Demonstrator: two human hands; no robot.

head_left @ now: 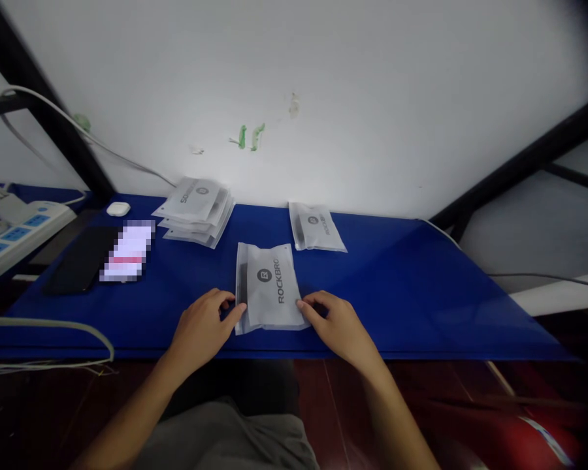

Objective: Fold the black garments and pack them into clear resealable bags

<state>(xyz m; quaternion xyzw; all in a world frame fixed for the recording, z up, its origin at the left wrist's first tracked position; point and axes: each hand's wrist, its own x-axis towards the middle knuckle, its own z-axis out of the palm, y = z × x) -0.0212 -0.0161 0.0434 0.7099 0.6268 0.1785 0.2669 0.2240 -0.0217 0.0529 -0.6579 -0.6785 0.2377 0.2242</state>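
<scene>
A frosted zip bag [269, 287] with dark ROCKBROS-style lettering and a round logo lies on the blue table in front of me. Something dark shows through its left side. My left hand [208, 320] pinches the bag's left edge, thumb on top. At the opposite edge, my right hand [330, 320] grips the lower right side between thumb and curled fingers. Behind it to the right lies a similar bag [318, 227], touched by neither hand. Several more bags are piled in a stack [195, 207] at the back left.
The blue table [396, 294] meets a white wall. Left of the stack are a white earbud case [118, 209], a phone with a blurred screen [128, 251] and a dark flat object [78, 261]. A power strip [27, 232] and cables sit at far left. Black frame bars slant on both sides.
</scene>
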